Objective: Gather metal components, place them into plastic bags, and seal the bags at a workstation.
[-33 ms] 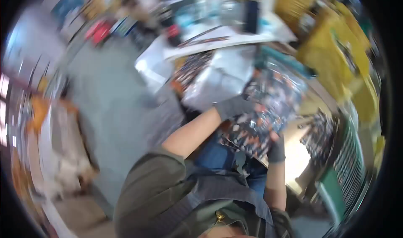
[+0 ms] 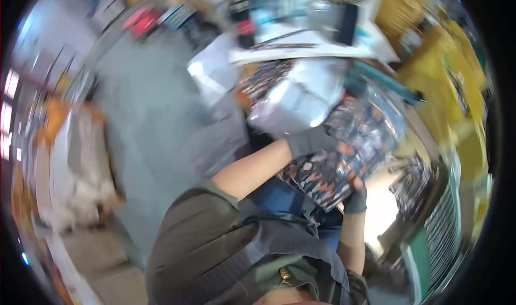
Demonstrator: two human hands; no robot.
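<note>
A clear, shiny plastic packet with a dark orange, white and grey pattern lies slanted over my lap and the work surface. My left hand, in a grey fingerless glove, reaches across its upper left part, fingers curled against the film. At the lower right edge my right hand, gloved the same way, grips the packet with its thumb on top. The undersides of both hands are hidden.
Glossy clear plastic sheets lie beyond my left hand, beside more patterned pieces. Another patterned stack sits right, near a green ridged crate. Yellow sacks stand far right. Cardboard boxes line the left.
The whole scene has shifted slightly to the right in the picture and become a little sharper. Both hands keep their place on the packet.
</note>
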